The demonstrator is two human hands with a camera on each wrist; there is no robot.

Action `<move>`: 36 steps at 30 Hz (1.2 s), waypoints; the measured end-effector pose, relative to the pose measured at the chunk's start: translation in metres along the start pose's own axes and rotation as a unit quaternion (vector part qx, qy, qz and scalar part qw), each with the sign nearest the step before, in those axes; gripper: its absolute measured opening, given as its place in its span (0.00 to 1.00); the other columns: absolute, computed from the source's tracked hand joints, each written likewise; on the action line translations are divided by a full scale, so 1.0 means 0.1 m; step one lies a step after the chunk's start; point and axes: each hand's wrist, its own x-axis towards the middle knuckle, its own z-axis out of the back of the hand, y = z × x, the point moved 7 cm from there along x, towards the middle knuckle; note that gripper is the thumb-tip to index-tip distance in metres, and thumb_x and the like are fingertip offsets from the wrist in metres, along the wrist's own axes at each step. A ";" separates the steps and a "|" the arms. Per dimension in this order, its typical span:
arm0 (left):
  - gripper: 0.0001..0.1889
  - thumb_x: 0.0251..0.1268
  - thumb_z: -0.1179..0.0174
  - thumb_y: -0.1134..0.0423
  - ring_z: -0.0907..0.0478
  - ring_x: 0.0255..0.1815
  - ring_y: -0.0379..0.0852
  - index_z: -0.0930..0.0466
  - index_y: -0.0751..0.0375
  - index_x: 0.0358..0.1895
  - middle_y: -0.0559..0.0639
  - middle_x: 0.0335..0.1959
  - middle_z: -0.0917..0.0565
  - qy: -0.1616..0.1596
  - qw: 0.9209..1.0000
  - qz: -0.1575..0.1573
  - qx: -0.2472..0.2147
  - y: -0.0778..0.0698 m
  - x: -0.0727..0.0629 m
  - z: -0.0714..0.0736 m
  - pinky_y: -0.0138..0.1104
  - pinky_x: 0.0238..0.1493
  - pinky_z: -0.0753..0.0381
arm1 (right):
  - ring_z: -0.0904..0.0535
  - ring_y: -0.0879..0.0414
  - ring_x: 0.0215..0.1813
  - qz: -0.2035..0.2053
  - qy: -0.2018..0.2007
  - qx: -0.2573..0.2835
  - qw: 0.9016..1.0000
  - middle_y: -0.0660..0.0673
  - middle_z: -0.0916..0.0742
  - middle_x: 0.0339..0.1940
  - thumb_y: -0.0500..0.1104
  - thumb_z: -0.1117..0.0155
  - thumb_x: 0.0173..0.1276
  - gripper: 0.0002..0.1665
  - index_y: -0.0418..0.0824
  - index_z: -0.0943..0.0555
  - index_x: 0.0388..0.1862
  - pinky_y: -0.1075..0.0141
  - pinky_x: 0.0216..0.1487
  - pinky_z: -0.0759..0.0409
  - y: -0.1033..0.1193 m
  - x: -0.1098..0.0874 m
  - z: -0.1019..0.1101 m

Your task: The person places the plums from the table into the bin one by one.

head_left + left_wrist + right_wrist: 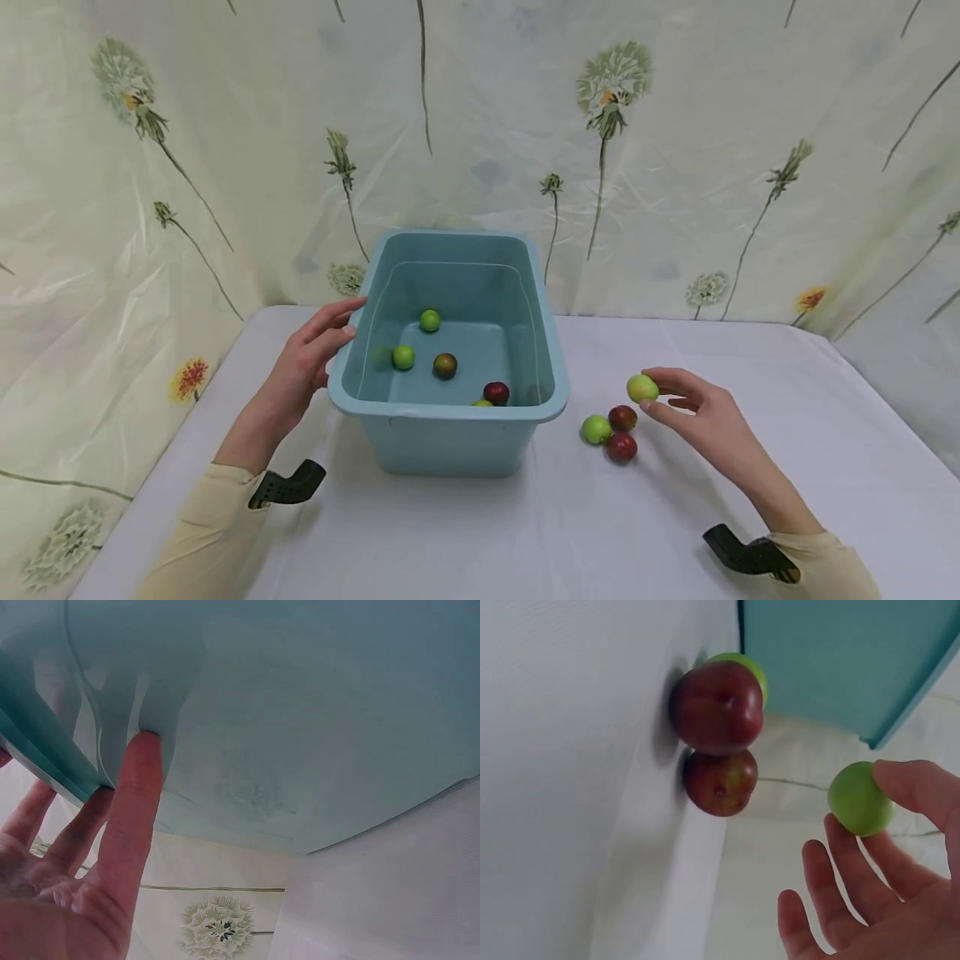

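A blue plastic tub [461, 442] stands on the table with several green and dark red plums on its floor. My left hand [303, 367] is at the tub's left side, its extended fingertips touching the wall just under the rim, as the left wrist view shows. To the right of the tub, my right hand [701, 412] pinches a green plum [860, 799] between thumb and fingers, above the table. Below it lie another green plum [596, 429] and two dark red plums, one nearer [621, 447] and one farther [622, 418], close together.
A white cloth [465, 542] covers the table. Behind and at the sides hangs a pale sheet [480, 175] printed with dandelions. Black bands with curved mounts sit at the left wrist [288, 485] and the right wrist [750, 554].
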 end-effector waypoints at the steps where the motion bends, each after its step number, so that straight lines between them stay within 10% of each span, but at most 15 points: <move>1: 0.24 0.75 0.51 0.51 0.27 0.60 0.54 0.34 0.45 0.72 0.49 0.70 0.34 -0.001 1.000 0.000 -0.001 0.00 0.00 0.00 0.40 0.43 0.18 | 0.26 0.69 0.52 -0.002 -0.002 0.005 1.000 0.47 0.16 0.55 0.49 0.33 0.69 0.25 0.45 0.23 0.63 0.74 0.51 0.27 0.01 0.01 0.00; 36: 0.25 0.75 0.50 0.50 0.26 0.59 0.53 0.34 0.47 0.72 0.50 0.69 0.33 -0.004 1.000 -0.004 -0.005 0.00 0.01 0.00 0.42 0.43 0.18 | 0.23 0.57 0.57 0.002 -0.043 0.134 0.990 0.49 0.18 0.56 0.56 0.37 0.70 0.28 0.47 0.24 0.64 0.72 0.52 0.24 0.59 0.62 -0.16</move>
